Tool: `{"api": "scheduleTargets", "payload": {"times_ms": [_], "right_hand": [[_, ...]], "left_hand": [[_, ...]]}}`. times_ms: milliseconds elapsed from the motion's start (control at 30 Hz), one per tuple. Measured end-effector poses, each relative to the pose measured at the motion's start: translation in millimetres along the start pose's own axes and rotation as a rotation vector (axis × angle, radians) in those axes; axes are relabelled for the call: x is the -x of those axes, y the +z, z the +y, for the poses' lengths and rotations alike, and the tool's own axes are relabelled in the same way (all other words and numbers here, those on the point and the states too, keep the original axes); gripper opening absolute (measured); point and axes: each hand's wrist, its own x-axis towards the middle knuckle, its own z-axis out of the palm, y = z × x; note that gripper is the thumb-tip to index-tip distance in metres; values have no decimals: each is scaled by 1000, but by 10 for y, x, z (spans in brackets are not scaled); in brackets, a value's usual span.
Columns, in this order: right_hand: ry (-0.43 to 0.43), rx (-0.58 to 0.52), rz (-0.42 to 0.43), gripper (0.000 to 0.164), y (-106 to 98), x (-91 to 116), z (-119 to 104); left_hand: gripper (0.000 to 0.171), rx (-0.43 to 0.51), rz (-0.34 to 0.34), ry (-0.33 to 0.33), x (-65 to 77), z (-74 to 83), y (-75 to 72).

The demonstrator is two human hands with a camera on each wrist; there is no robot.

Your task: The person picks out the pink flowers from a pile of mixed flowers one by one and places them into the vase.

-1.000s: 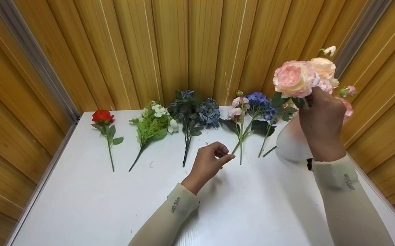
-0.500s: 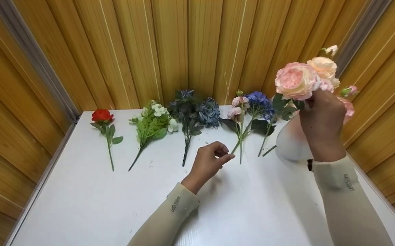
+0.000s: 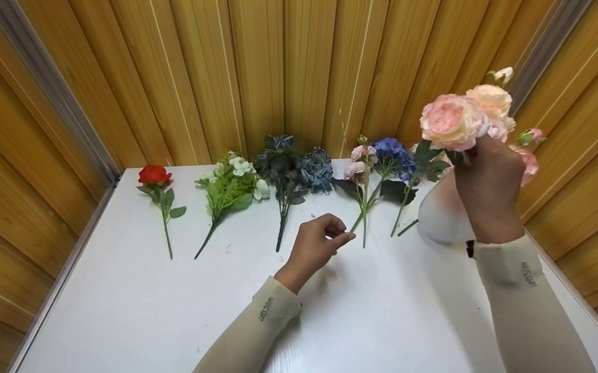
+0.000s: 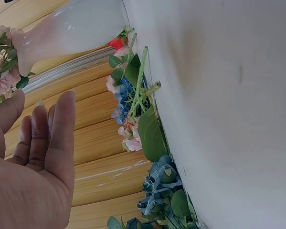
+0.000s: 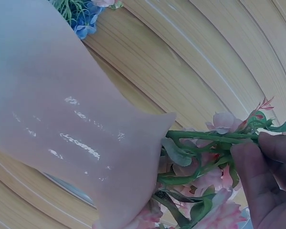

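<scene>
At the right of the head view my right hand (image 3: 490, 189) is raised above a white-and-pink vase (image 3: 439, 217). Its thumb and finger pinch a green flower stem (image 5: 207, 137), which runs into the vase's mouth in the right wrist view. Large pink and peach blooms (image 3: 451, 122) stand around that hand, and more pink flowers (image 5: 219, 210) fill the mouth. My left hand (image 3: 315, 246) hovers over the table with relaxed fingers and nothing in its grasp. Nearest to it lie a pink-flower stem (image 3: 364, 217) and a blue hydrangea (image 3: 393, 155).
Along the back of the white table (image 3: 174, 311) lie a red rose (image 3: 155, 175), a green-and-white spray (image 3: 231, 186) and a dusty-blue bunch (image 3: 317, 171). Another stem (image 3: 405, 207) lies just left of the vase. Wood-panelled walls (image 3: 257, 77) rise behind and at both sides.
My right hand and the large pink bloom have shifted slightly to the right. The left hand and the flowers on the table stay where they were.
</scene>
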Motion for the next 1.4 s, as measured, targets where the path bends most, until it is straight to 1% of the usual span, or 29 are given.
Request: {"api": "scheduleTargets", "payload": {"times_ms": [167,367,533,867,1133,1400], "right_hand": [[-9,-14,1,27,18,-6,23],[-32,-25,18,21,55,1,71],[-38,-24,19,22,68,-10,76],[15,-15,-3,27,79,10,98],[14,-8,-7,25,71,13,94],[7,13,8,22,61,5,65]], "left_hand": [[18,0,-1,-9,2,14,-5],[17,-6,8,4,15,15,-2],[17,-14,14,9,16,9,-1],[17,4,6,1,12,12,-7],[17,2,10,10,8,20,-9],[17,6,10,17,17,15,5]]}}
